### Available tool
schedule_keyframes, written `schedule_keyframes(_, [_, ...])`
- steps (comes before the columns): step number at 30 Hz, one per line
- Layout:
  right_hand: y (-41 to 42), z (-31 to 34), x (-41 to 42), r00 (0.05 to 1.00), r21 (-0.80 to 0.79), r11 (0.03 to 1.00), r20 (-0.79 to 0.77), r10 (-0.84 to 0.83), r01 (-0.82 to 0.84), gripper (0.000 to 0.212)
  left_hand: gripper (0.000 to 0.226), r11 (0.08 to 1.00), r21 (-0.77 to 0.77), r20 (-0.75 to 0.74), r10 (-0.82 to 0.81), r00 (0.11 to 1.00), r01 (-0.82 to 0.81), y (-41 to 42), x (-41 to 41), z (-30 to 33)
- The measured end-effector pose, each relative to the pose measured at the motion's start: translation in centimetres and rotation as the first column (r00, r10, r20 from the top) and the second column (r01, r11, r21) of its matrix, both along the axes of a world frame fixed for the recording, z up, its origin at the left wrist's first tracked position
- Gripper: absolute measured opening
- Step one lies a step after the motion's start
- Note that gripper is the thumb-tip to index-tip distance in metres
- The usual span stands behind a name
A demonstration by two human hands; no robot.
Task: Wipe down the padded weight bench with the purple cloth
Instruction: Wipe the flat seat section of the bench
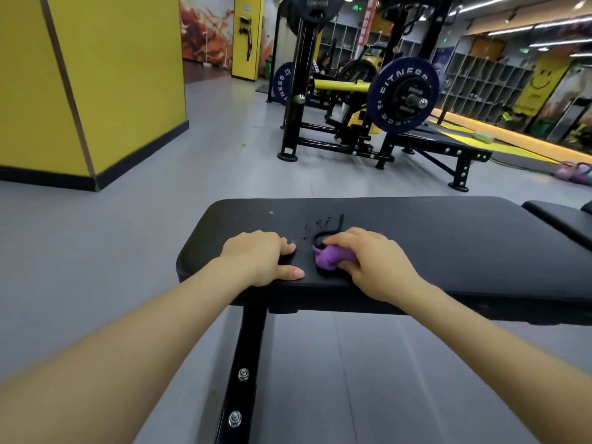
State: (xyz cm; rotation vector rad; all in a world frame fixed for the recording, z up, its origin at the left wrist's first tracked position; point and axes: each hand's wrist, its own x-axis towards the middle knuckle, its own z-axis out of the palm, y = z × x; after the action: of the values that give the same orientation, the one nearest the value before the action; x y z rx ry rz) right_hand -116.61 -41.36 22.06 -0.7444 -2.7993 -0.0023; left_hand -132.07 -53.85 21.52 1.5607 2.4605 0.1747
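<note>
The black padded weight bench (448, 245) stretches across the middle of the head view, its left end rounded. My right hand (374, 261) presses a bunched purple cloth (330, 259) onto the pad near the front edge, fingers wrapped over it. A wet streak and small droplets (320, 225) glisten on the pad just beyond the cloth. My left hand (262, 256) lies flat on the pad a little left of the cloth, fingers spread, holding nothing.
The bench's black steel leg (243, 370) with bolts runs down below the pad. A rack with a loaded barbell and blue plates (402, 94) stands behind, beside another bench (448, 145). A yellow wall block (80, 91) is at left. Grey floor surrounds.
</note>
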Motion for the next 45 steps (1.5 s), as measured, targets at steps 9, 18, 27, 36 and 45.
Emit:
schedule_keyframes(9, [2.6, -0.2, -6.7, 0.994, -0.032, 0.994, 0.006, -0.108, 0.108, 0.045, 0.066, 1.000, -0.022, -0.024, -0.007, 1.000, 0.007, 0.2, 0.0, 0.0])
schedule_keyframes(18, [-2.5, -0.3, 0.2, 0.989, 0.007, 0.989, 0.009, 0.146, -0.146, 0.042, 0.067, 1.000, 0.002, -0.024, -0.003, 1.000, 0.003, 0.0, 0.4, 0.2])
schedule_keyframes(27, [4.1, 0.0, -6.9, 0.990, 0.002, 0.991, 0.055, -0.132, 0.132, 0.044, 0.065, 1.000, -0.010, -0.029, -0.021, 0.999, 0.021, 0.0, 0.3, 0.1])
schedule_keyframes(36, [1.8, 1.4, -1.4, 0.982, -0.009, 0.994, 0.156, 0.110, -0.110, 0.045, 0.047, 0.991, 0.125, -0.027, 0.046, 0.999, -0.043, 2.3, -3.0, 0.1])
schedule_keyframes(45, [11.1, 0.2, -11.9, 0.991, 0.088, 0.993, 0.101, -0.083, 0.074, 0.033, 0.061, 1.000, -0.014, 0.090, 0.012, 0.996, -0.011, 4.6, -5.6, -1.0])
